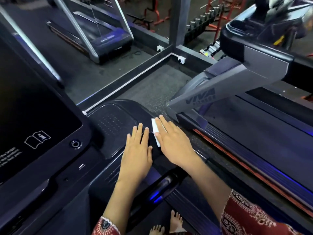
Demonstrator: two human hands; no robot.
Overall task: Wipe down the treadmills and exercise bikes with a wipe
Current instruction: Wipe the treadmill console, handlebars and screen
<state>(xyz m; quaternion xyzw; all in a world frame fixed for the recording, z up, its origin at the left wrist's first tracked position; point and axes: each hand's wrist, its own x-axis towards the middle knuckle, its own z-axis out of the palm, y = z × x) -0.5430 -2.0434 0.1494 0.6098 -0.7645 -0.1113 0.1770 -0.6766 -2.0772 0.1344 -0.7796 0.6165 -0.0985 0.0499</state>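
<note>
I stand on a black treadmill whose console tray (115,122) lies in front of me, right of its dark screen (33,106). My right hand (174,143) lies flat with straight fingers on a white wipe (155,131), pressing it onto the tray's right edge. Only the wipe's left strip shows from under the fingers. My left hand (137,153) rests flat on the tray just left of the wipe, fingers straight and holding nothing.
A second treadmill (254,122) with a grey upright and a red-edged deck stands close on the right. A third treadmill (101,36) stands at the back left. A grey post (176,22) and red weight racks (213,22) lie beyond. My bare feet (167,224) show below.
</note>
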